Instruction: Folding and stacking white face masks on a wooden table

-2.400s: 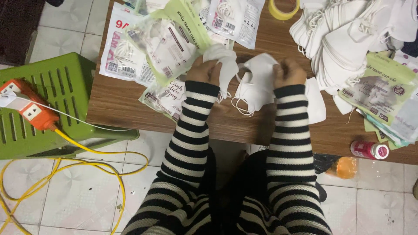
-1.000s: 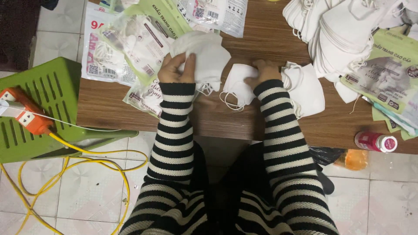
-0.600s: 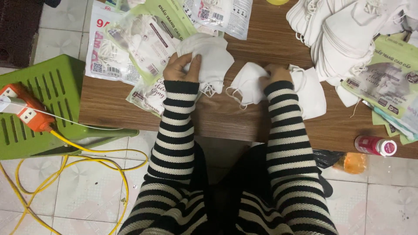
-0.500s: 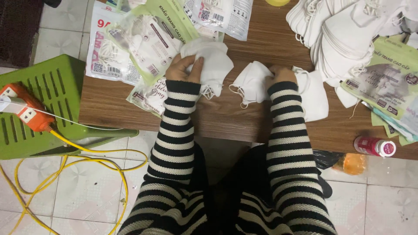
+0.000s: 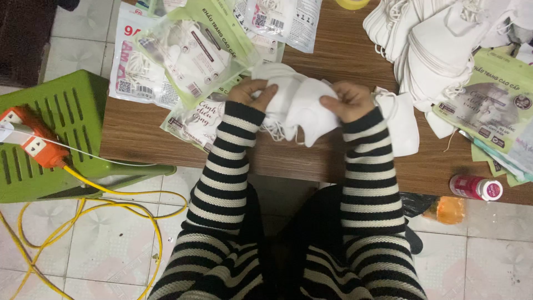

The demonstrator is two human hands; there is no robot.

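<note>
- White fabric masks point(image 5: 297, 108), a small bunch of them, sit between both hands just above the near edge of the wooden worktop point(image 5: 333, 161); both grips are closed on the bunch.
- Left hand point(image 5: 252, 93) pinches the left end with curled fingers; right hand point(image 5: 347, 101) clamps the right end, thumb on top.
- Risk 1: the bunch looks loosely layered, so a slack pinch on either side could let an inner mask slide out and drop off the near edge onto the tiled floor point(image 5: 488, 261).
- Risk 2: thin ear loops point(image 5: 275, 130) dangle below the bunch; they could snag on a striped cuff or tangle with each other.
- Risk 3: a single mask point(image 5: 402, 125) lies on the worktop touching the right wrist; a sweep of that forearm could push it toward the edge.
- Risk 4: the big stack of loose masks point(image 5: 433, 50) at the far right leans fanned out; a nudge could spill it over the green packets point(image 5: 491, 105) beside it.
- Risk 5: a small pink-capped bottle point(image 5: 476, 188) lies on its side near the worktop's near-right edge and could roll off.
- Risk 6: yellow cable point(image 5: 111, 205) loops over the floor from an orange power strip point(image 5: 30, 144) on the green plastic stool point(image 5: 72, 111); a moving foot could catch it.
</note>
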